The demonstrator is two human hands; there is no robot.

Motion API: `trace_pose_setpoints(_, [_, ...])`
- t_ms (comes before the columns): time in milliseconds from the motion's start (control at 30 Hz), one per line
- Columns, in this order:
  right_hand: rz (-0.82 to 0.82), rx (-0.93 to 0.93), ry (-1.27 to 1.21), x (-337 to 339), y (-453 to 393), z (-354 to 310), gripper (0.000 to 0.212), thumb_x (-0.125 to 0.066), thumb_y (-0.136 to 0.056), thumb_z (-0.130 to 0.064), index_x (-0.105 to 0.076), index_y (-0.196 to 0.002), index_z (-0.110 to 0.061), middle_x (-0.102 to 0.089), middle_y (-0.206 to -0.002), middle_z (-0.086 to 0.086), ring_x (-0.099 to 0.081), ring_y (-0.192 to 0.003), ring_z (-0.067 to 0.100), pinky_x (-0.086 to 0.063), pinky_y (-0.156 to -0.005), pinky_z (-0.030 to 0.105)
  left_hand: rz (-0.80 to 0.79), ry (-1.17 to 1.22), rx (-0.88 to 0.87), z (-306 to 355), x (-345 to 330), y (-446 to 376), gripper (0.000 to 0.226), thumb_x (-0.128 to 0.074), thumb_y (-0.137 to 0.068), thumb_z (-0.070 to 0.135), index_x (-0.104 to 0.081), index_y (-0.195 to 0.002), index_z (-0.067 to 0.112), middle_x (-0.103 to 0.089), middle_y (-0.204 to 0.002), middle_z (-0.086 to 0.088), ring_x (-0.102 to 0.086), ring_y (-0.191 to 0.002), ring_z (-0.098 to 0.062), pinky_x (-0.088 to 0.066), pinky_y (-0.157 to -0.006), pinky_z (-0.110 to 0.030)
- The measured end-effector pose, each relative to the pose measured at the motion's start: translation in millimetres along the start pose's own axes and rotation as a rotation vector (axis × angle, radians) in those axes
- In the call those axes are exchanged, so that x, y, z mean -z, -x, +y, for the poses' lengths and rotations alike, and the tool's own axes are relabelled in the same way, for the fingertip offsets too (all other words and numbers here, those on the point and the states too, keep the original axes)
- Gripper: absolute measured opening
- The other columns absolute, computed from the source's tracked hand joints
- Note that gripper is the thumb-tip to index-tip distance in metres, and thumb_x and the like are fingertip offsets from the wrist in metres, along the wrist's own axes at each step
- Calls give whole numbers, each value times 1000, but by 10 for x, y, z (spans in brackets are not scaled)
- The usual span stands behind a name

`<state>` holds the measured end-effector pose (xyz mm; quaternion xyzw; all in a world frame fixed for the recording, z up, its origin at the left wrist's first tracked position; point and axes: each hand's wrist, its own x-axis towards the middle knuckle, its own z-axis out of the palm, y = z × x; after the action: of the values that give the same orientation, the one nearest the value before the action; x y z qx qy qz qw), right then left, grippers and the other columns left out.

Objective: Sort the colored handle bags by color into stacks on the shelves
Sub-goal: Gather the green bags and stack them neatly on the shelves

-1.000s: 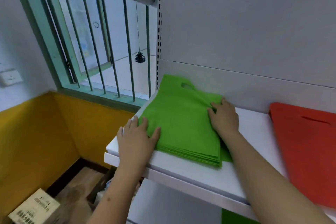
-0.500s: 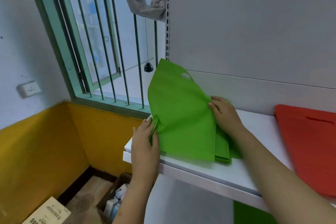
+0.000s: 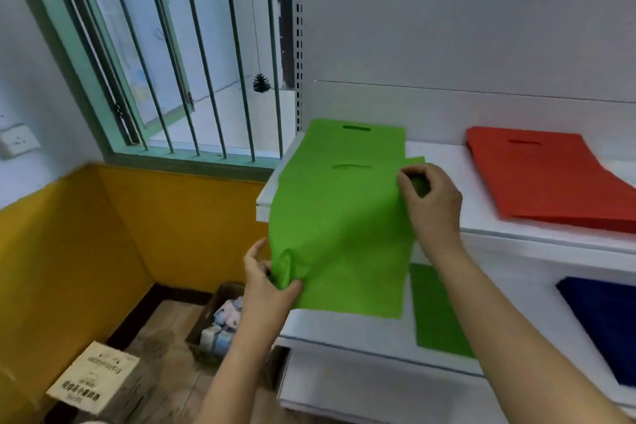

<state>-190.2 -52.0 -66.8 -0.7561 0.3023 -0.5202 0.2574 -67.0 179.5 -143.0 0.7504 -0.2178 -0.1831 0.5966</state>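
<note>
A person holds one green bag out over the front edge of the top shelf, its upper end lying on the green stack at the shelf's left end and its lower end hanging down in front of the shelf below. The left hand has its fingers and thumb bunched tight round the bag's lower left corner, crumpling the cloth there; the right hand pinches the bag's right edge between curled fingers and thumb, near the handle slot. A red stack lies well apart on the right of the same shelf, and on the lower shelf sit another green bag and a blue stack. The risk from here looks like drag: the cloth is thin and limp, and pulling the held bag could slide the bags beneath it forward and skew the stack, or tip some off the shelf's left corner toward the boxes on the floor. The crumpled corner may also set a crease, so the bag would not lie flat if laid back down.
</note>
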Motion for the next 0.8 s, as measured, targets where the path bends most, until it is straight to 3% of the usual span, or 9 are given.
trace_pose_setpoints(67, [22, -20, 80, 144, 354, 47, 21, -70, -83, -9, -66, -103, -13, -60, -105, 2, -47, -93, 0, -30, -84, -1, -55, -78, 80, -262, -68, 154, 82, -77, -63, 22, -38, -135, 17, -62, -110, -5, -64, -100, -26, -52, -86, -40])
trace_pose_setpoints(200, [27, -179, 166, 556, 1055, 255, 38, -71, -80, -5, -57, -115, -12, -47, -121, 4, -37, -105, -3, -25, -95, 3, -149, -41, 211, -746, -317, 537, 27, -78, -79, 14, -59, -98, 13, -68, -89, -8, -65, -85, -27, -49, -64, -27])
trace_pose_setpoints(300, [29, -301, 230, 871, 1506, 518, 40, -72, -80, -5, -53, -114, -11, -45, -124, 5, -38, -109, 0, -26, -99, 10, -296, -68, 295, -1031, -486, 762, 32, -83, -77, 30, -68, -96, 8, -69, -74, -7, -58, -53, -19, -44, -46, -26])
trace_pose_setpoints(367, [46, -426, 247, 1040, 1690, 755, 50, -74, -80, -8, -50, -123, -10, -46, -129, 5, -42, -118, 8, -28, -105, 15, -388, -81, 337, -1108, -594, 858, 32, -80, -80, 32, -69, -97, 7, -68, -73, -5, -52, -45, -7, -42, -41, -19])
trace_pose_setpoints(433, [37, -673, 166, 1199, 1807, 1065, 64, -76, -80, -11, -43, -135, -10, -48, -131, 2, -50, -116, 17, -38, -104, 27, -454, -70, 399, -1204, -721, 913, 34, -79, -80, 34, -69, -100, 9, -72, -84, -4, -63, -58, -6, -57, -57, -23])
trace_pose_setpoints(500, [22, -967, -48, 1314, 1891, 1426, 76, -75, -82, -10, -32, -144, -11, -54, -133, 6, -58, -112, 22, -46, -102, 37, -498, -51, 443, -1306, -847, 950, 41, -82, -76, 39, -71, -102, 9, -75, -93, -5, -71, -77, -15, -59, -79, -36])
trace_pose_setpoints(533, [22, -1071, -117, 1356, 1907, 1595, 78, -74, -82, -8, -29, -146, -12, -56, -132, 11, -61, -110, 25, -48, -100, 43, -502, -40, 448, -1360, -930, 950, 40, -83, -75, 36, -72, -101, 7, -76, -93, -6, -73, -82, -18, -59, -80, -36])
trace_pose_setpoints(667, [2, -1155, -144, 1487, 1824, 2161, 36, -63, -87, 3, -56, -119, -11, -65, -109, 10, -65, -84, 19, -55, -74, 31, -491, -137, 386, -1499, -1421, 864, 22, -79, -81, 21, -75, -96, 6, -76, -87, -5, -71, -72, -9, -54, -61, -20])
trace_pose_setpoints(800, [-87, -1175, -201, 1538, 1501, 2865, 22, -56, -90, 3, -63, -110, -5, -67, -109, 11, -64, -82, 19, -53, -72, 27, -448, -176, 412, -1634, -2059, 653, 21, -74, -86, 21, -74, -100, 6, -74, -95, -8, -70, -87, -20, -54, -72, -27])
